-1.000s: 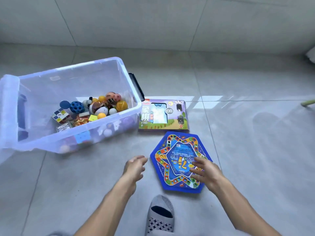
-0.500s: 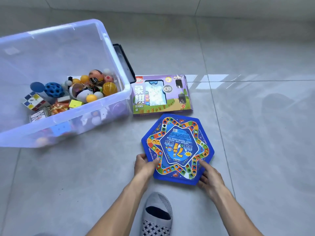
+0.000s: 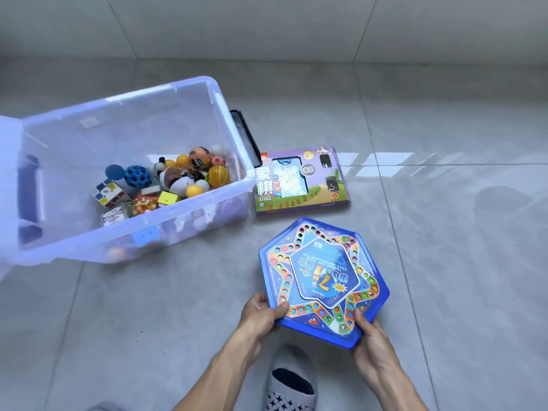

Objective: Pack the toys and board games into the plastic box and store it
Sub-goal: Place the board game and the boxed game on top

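Observation:
A blue hexagonal board game [image 3: 323, 280] with a coloured star track is held above the grey floor, its near edge lifted. My left hand [image 3: 261, 311] grips its lower left edge and my right hand [image 3: 369, 333] grips its lower right edge. A clear plastic box [image 3: 228, 137] stands open on the floor to the left, holding several balls, puzzle cubes and small toys [image 3: 178, 179]. A purple xiangqi game box [image 3: 299, 180] lies flat on the floor just right of the plastic box, beyond the hexagonal game.
The plastic box has a black latch handle [image 3: 246, 137] on its right end and another on its left end [image 3: 29, 197]. My slippered foot [image 3: 292, 381] stands on the tiles between my forearms. A tiled wall [image 3: 267, 22] rises behind.
Both hands closed on the hexagonal board game's near edges and raised it off the floor; a second ago the right hand only touched it and the left was free.

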A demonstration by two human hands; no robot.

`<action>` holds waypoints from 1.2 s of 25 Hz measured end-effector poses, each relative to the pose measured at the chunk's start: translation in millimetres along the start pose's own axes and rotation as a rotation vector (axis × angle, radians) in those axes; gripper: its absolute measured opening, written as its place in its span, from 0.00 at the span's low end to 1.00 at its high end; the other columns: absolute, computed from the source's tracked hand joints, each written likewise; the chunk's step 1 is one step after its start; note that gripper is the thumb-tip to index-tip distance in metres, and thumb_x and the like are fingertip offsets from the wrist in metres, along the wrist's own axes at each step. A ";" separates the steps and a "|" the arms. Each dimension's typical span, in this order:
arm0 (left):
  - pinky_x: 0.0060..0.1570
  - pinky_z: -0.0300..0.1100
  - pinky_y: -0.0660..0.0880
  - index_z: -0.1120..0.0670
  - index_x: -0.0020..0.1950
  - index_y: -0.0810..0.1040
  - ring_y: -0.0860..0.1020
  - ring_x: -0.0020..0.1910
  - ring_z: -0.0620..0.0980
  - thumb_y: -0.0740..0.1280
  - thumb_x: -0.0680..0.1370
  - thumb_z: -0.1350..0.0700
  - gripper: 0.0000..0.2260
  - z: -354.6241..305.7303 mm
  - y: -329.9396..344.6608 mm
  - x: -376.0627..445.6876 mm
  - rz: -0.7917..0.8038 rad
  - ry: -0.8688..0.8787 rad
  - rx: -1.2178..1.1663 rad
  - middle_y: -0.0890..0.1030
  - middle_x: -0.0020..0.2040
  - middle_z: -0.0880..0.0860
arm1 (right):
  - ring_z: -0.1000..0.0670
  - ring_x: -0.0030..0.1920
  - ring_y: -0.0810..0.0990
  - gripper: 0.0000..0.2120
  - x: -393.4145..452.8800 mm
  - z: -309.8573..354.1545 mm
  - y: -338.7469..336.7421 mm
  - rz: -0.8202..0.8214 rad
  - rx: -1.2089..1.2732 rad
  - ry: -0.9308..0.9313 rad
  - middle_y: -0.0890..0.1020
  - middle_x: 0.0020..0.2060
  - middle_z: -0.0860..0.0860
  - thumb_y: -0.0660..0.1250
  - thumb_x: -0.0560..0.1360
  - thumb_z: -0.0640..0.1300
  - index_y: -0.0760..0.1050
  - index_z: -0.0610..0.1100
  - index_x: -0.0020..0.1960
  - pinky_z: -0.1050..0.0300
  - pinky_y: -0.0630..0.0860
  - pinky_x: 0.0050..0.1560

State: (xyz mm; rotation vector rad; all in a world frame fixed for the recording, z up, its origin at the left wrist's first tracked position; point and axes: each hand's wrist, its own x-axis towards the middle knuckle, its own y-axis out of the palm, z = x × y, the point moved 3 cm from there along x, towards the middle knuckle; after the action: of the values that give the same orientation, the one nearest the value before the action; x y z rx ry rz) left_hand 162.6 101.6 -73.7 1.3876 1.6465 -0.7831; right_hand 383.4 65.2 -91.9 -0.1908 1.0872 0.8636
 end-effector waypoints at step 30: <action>0.57 0.52 0.70 0.58 0.58 0.75 0.76 0.54 0.60 0.72 0.69 0.48 0.23 -101.4 -242.3 -124.2 -0.838 0.726 0.994 0.81 0.53 0.58 | 0.49 0.17 0.78 0.06 -195.8 45.6 360.6 0.155 -0.854 -0.193 0.79 0.34 0.42 0.65 0.75 0.36 0.71 0.40 0.51 0.55 0.76 0.17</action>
State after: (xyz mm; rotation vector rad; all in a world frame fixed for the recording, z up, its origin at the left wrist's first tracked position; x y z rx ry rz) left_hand -88.3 83.4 71.7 1.7223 2.6586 -1.9342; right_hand 128.4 228.9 188.5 -0.7213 0.5018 1.4217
